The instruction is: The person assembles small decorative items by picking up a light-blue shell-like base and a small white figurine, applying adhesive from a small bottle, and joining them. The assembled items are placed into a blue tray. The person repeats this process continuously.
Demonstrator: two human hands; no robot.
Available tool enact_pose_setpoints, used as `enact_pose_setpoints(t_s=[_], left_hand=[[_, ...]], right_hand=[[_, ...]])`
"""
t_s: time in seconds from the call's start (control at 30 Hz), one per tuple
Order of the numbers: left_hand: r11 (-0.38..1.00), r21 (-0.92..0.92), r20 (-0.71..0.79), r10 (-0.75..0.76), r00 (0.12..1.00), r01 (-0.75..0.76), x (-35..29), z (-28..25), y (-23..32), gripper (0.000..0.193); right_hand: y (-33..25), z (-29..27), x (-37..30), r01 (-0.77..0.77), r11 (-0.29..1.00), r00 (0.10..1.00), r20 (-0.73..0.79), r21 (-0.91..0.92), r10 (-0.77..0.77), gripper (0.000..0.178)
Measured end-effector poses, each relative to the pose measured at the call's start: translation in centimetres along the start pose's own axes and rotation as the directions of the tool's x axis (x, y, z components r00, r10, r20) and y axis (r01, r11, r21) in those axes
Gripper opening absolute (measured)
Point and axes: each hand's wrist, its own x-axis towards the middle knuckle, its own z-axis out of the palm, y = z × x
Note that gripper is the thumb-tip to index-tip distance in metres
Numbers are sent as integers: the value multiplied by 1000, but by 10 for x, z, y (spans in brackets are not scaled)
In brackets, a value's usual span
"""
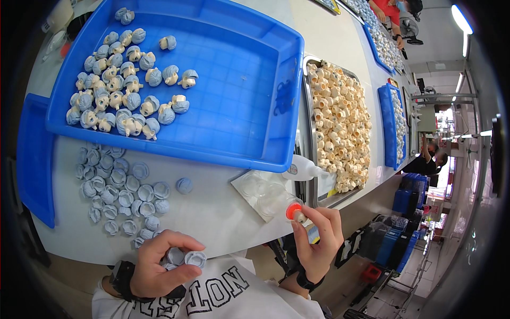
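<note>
My left hand [162, 266], near the table's front edge, is closed around pale blue-grey doll hair caps. One hollow cap [195, 259] sits at the fingertips with its open side up, and another is behind it. My right hand [320, 236] pinches a small cream doll head piece [300, 217] between thumb and fingers. That piece touches, or nearly touches, the red-rimmed mouth [293, 210] of a clear container [271, 204] on a white sheet. Several loose hair caps [125, 198] lie to the left, mostly hollow side up, with a single cap [184, 185] apart from them.
A large blue tray [234, 143] holds doll heads with hair caps on, grouped at its left. Right of it, a metal tray [313, 135] is filled with cream head pieces; a white squeeze bottle [302, 168] lies between. Farther right stand another blue bin [389, 127] and a person in red [390, 13].
</note>
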Motion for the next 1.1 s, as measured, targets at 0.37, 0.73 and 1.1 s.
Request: enact_pose_setpoints(t_s=[0.37, 0.73, 1.1], left_hand=[[990, -72, 118, 129, 985, -121, -1, -4, -8, 46], [994, 53, -32, 100, 994, -98, 4, 9, 1, 46], [910, 230, 104, 328, 939, -344, 10, 12, 7, 39]], right_hand=[[3, 2, -10, -39, 995, 998, -52, 91, 44, 30], [-23, 32, -20, 242, 523, 969, -225, 817, -98, 35], [-54, 48, -13, 145, 433, 978, -62, 890, -200, 33]])
